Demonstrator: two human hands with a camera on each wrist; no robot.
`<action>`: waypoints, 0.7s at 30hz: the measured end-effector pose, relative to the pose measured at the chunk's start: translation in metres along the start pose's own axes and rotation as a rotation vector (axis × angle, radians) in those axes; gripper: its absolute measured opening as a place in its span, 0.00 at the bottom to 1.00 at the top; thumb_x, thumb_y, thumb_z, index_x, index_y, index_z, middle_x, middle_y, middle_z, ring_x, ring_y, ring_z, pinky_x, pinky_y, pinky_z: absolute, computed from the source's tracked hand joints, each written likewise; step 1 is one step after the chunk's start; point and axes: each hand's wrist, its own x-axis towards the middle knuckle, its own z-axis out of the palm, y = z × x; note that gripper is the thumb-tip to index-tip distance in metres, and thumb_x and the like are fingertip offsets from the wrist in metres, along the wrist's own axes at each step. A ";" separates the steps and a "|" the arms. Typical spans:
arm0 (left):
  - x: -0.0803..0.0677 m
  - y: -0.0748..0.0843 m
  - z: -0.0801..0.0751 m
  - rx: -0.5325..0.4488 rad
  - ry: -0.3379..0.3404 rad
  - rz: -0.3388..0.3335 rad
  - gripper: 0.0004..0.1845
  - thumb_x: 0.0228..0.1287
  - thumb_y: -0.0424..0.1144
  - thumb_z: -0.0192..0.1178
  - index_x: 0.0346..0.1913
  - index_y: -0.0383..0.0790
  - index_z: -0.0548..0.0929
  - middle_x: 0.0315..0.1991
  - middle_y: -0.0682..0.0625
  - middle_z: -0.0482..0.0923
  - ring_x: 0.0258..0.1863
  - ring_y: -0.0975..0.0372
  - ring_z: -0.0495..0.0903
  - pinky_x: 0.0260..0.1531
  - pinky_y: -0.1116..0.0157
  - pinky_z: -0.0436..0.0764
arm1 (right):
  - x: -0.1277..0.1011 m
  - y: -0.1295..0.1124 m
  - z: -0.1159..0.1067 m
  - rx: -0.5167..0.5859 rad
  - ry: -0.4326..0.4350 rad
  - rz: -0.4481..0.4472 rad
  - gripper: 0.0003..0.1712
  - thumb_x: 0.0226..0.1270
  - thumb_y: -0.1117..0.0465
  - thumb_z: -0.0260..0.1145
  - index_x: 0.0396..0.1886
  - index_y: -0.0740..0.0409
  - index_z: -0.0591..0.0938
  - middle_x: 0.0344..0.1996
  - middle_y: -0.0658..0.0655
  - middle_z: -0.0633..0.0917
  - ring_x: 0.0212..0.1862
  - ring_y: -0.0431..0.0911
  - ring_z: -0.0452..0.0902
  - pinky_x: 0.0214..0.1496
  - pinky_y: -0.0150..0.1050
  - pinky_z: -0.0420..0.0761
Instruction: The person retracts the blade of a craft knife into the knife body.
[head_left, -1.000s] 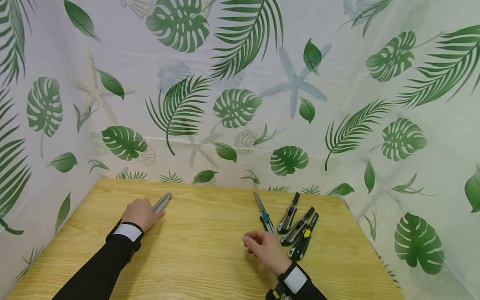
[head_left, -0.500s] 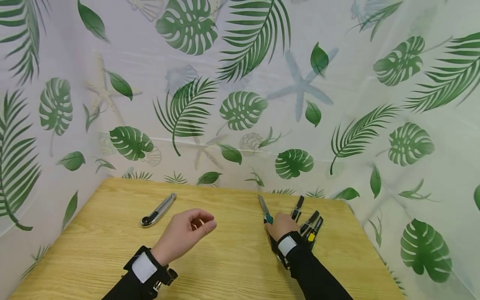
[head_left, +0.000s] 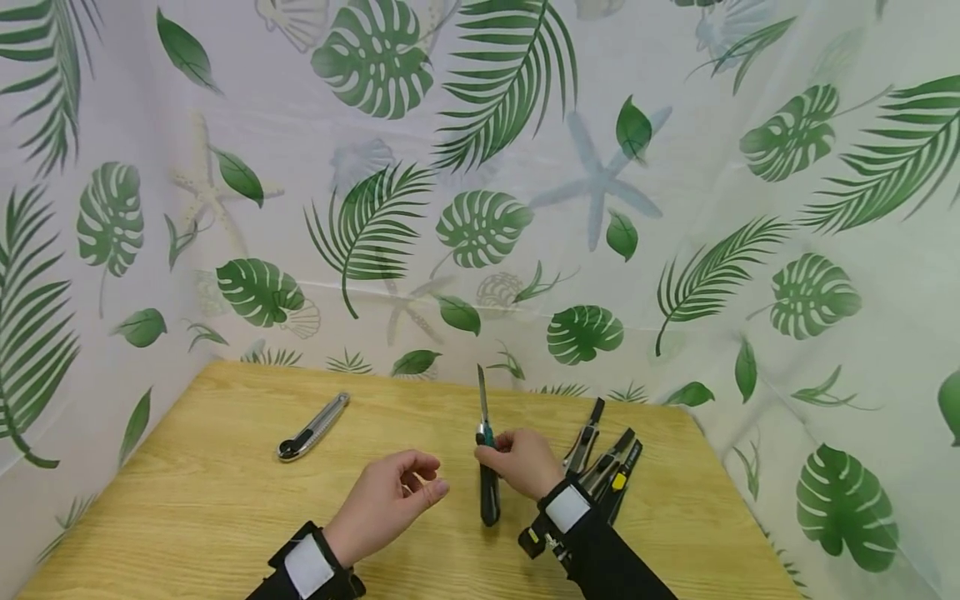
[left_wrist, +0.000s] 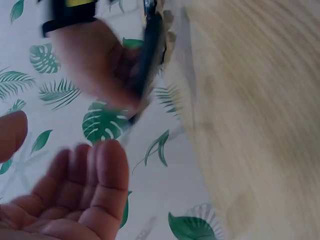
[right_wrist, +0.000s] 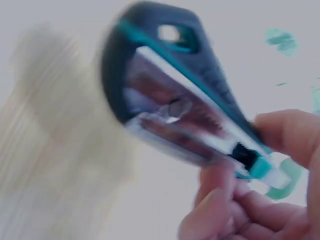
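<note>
My right hand (head_left: 528, 464) pinches a teal and black utility knife (head_left: 489, 492) near its slider, held up off the table with its long blade extended and pointing away. In the right wrist view the knife (right_wrist: 170, 95) shows a silver side panel and a dark butt end with a hole, slightly blurred. My left hand (head_left: 393, 502) hovers to the left of it, fingers loosely bent, nothing in them. In the left wrist view the left hand's fingers (left_wrist: 112, 175) lie below the blurred right hand (left_wrist: 95, 65).
A silver utility knife (head_left: 313, 427) lies alone at the left on the wooden table (head_left: 225, 517). Several more utility knives (head_left: 618, 475) lie together at the right, partly hidden by my right wrist. A leaf-print curtain (head_left: 480, 333) rises behind the table's far edge.
My left hand has let go of the silver knife at the left and moved right. My right hand has taken the teal knife from the right-hand group and lifted it leftward.
</note>
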 end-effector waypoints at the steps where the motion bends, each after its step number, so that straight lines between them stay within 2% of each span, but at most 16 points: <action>1: 0.000 0.000 0.002 -0.031 -0.007 -0.018 0.27 0.72 0.57 0.61 0.60 0.40 0.81 0.50 0.48 0.83 0.41 0.60 0.82 0.35 0.63 0.82 | -0.003 -0.012 -0.001 0.104 -0.006 -0.011 0.19 0.69 0.45 0.69 0.35 0.58 0.86 0.24 0.50 0.83 0.27 0.44 0.78 0.27 0.37 0.77; 3: 0.000 0.002 0.005 -0.085 -0.012 -0.041 0.31 0.73 0.58 0.60 0.66 0.37 0.77 0.56 0.44 0.81 0.45 0.59 0.83 0.39 0.62 0.84 | -0.008 -0.034 -0.005 0.291 0.005 -0.056 0.21 0.70 0.45 0.69 0.45 0.58 0.86 0.32 0.53 0.86 0.35 0.50 0.82 0.34 0.40 0.82; 5: 0.000 0.006 0.008 -0.168 -0.004 -0.046 0.32 0.74 0.57 0.58 0.69 0.36 0.73 0.55 0.42 0.81 0.46 0.58 0.84 0.42 0.61 0.85 | -0.013 -0.054 -0.008 0.458 0.038 -0.101 0.21 0.71 0.46 0.69 0.48 0.59 0.85 0.35 0.57 0.86 0.38 0.53 0.83 0.37 0.41 0.84; 7: 0.000 0.010 0.010 -0.248 0.033 -0.028 0.31 0.76 0.55 0.56 0.71 0.37 0.72 0.53 0.42 0.82 0.44 0.56 0.84 0.42 0.60 0.85 | -0.020 -0.070 -0.013 0.581 0.079 -0.151 0.20 0.71 0.49 0.70 0.49 0.61 0.83 0.37 0.59 0.85 0.39 0.55 0.82 0.39 0.41 0.84; 9: 0.000 0.016 0.011 -0.309 0.081 -0.001 0.28 0.78 0.53 0.54 0.71 0.40 0.73 0.49 0.44 0.82 0.40 0.55 0.84 0.40 0.60 0.85 | -0.026 -0.081 -0.017 0.653 0.112 -0.185 0.18 0.71 0.52 0.70 0.48 0.62 0.82 0.37 0.60 0.84 0.39 0.53 0.82 0.39 0.40 0.84; 11: -0.001 0.020 0.010 -0.365 0.115 0.023 0.25 0.80 0.51 0.51 0.71 0.42 0.74 0.48 0.44 0.82 0.36 0.54 0.83 0.37 0.60 0.85 | -0.031 -0.088 -0.020 0.673 0.131 -0.207 0.17 0.71 0.53 0.71 0.49 0.61 0.81 0.38 0.60 0.84 0.39 0.52 0.81 0.39 0.40 0.83; 13: -0.002 0.023 0.010 -0.398 0.120 0.038 0.23 0.81 0.50 0.49 0.70 0.43 0.75 0.48 0.44 0.82 0.34 0.55 0.83 0.35 0.60 0.85 | -0.035 -0.092 -0.022 0.671 0.138 -0.223 0.16 0.71 0.53 0.70 0.49 0.59 0.81 0.40 0.60 0.83 0.41 0.52 0.81 0.43 0.42 0.83; 16: -0.004 0.027 0.010 -0.526 0.043 0.019 0.25 0.82 0.51 0.47 0.68 0.37 0.75 0.49 0.41 0.82 0.33 0.57 0.82 0.35 0.62 0.85 | -0.038 -0.096 -0.025 0.675 0.134 -0.249 0.16 0.72 0.53 0.70 0.51 0.58 0.81 0.43 0.59 0.83 0.45 0.53 0.81 0.50 0.46 0.82; 21: -0.006 0.031 0.009 -0.824 -0.172 -0.046 0.32 0.82 0.54 0.44 0.69 0.28 0.69 0.51 0.42 0.82 0.36 0.60 0.82 0.39 0.63 0.83 | -0.040 -0.103 -0.032 0.764 0.072 -0.251 0.19 0.75 0.56 0.67 0.57 0.63 0.77 0.44 0.61 0.85 0.49 0.51 0.82 0.58 0.45 0.79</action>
